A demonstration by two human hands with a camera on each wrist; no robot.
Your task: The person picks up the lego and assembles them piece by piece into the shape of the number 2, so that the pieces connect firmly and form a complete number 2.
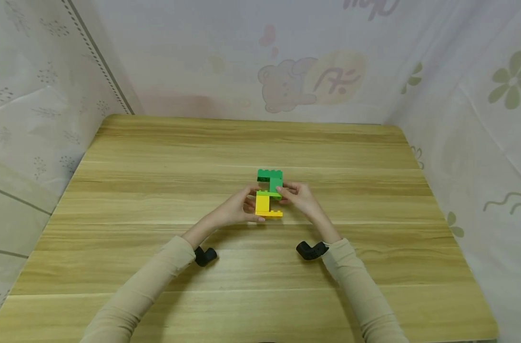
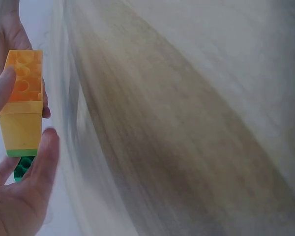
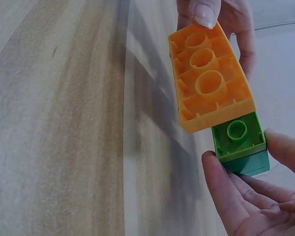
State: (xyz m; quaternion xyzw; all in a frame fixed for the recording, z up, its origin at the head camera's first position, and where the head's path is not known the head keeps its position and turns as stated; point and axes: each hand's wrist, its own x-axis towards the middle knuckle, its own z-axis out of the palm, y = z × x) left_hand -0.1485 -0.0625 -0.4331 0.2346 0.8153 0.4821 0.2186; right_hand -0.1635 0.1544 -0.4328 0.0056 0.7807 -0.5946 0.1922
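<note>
A zigzag stack of toy building bricks is held up between the two hands above the table. From the top it has a dark green brick, a green block at the right, a lime plate, a yellow block at the left and a yellow-orange base, whose hollow underside shows in the right wrist view. The left hand grips it from the left, its thumb on the base. From the right, the right hand pinches the green part, thumb in front; in its wrist view the fingers lie under the green end.
The wooden table spreads all round the hands. Patterned cloth hangs behind it and at both sides. A black device sits at each wrist, on the left and on the right.
</note>
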